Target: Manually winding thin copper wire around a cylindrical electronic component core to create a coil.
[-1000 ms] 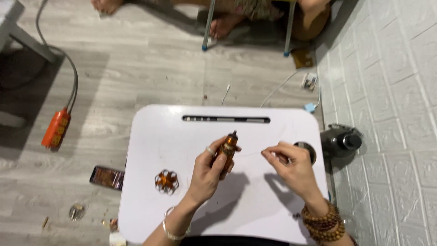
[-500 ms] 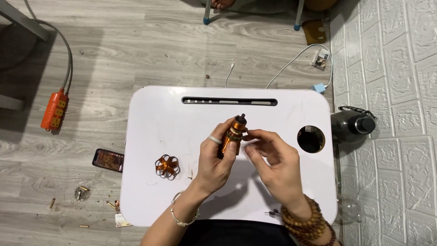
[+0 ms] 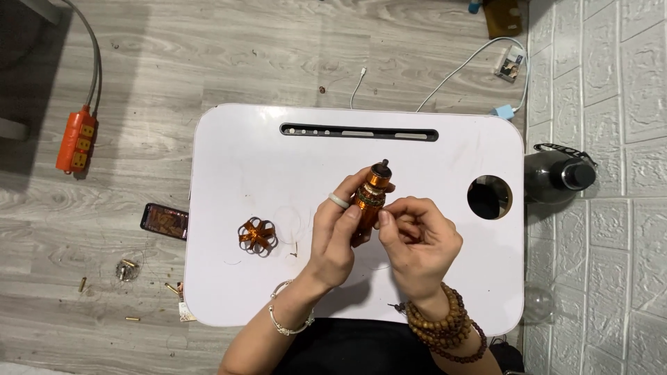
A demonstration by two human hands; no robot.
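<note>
Copper flower ornament [image 3: 258, 236] lies beside hand-held bottle [image 3: 369, 201].

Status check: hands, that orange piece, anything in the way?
Left hand grips orange cylinder. Right hand pinches its side. Orange flower piece apart on white table.

A phone [image 3: 165, 221] lies flat on the grey floor, well to the left of the left hand [image 3: 337, 236] and just beside the white table's edge [image 3: 201, 278]; its rectangular screen is lit in reddish-brown tones. Far up and right of the right hand [image 3: 417, 239], near the wall, sits a small square packet [image 3: 511, 64], white with a dark picture.
</note>
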